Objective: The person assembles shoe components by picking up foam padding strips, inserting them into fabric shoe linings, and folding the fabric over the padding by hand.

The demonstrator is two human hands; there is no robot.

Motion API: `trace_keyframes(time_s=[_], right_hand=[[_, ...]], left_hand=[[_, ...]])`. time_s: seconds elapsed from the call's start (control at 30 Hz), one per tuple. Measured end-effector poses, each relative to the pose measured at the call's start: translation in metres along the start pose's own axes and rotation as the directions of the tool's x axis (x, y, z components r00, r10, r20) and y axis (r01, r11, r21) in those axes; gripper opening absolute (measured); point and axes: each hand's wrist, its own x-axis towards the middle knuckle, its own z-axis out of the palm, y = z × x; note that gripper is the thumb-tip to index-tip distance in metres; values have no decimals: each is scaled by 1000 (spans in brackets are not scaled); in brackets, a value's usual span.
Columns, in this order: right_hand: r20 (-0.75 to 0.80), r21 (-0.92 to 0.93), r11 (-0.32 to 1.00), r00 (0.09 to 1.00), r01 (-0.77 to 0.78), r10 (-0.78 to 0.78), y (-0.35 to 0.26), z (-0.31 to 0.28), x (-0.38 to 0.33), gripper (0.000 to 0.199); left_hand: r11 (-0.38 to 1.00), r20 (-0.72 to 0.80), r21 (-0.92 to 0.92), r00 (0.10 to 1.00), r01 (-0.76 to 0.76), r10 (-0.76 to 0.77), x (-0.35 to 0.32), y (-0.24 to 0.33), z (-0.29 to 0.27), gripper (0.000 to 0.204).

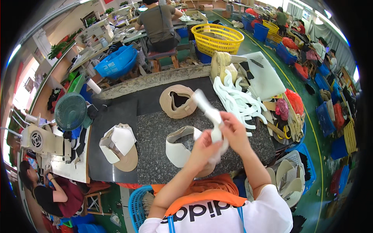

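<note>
Both hands are raised over the near right part of the worktop and pinch one white curved strip [211, 113], blurred by motion. My left hand [204, 150] is closed around its lower part. Just above and to the right, my right hand [235, 134] grips its middle, and the far end sticks out beyond. Partly behind my left hand lies a cap with a white front panel [176, 154]. Farther off sits a tan cap [168, 101], its opening showing. To the left rests another white-fronted cap [125, 141] with a beige brim.
More white strips [233, 95] are heaped at the right, beside a cream roll [220, 66] and yellow-handled scissors [286, 132]. A green fan [70, 111] stands left. Cap pieces fill a white basket [297, 163] at lower right. Co-workers sit at nearby tables.
</note>
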Motion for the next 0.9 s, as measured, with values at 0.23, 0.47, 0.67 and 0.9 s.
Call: trace_keyframes(time_s=[0.23, 0.47, 0.67, 0.9], right_hand=[[-19, -833, 522, 934, 182, -357, 4, -52, 14, 41], [621, -575, 296, 642, 763, -449, -26, 24, -26, 27], [-164, -287, 929, 968, -233, 192, 18, -24, 16, 20], [134, -126, 981, 978, -145, 162, 14, 7, 31, 20]], left_hand=[[995, -263, 65, 961, -70, 85, -28, 28, -68, 14], [512, 47, 858, 999, -27, -27, -58, 27, -46, 25], [186, 21, 972, 845, -142, 534, 20, 28, -150, 36], [837, -108, 529, 990, 137, -93, 32, 3, -152, 26]])
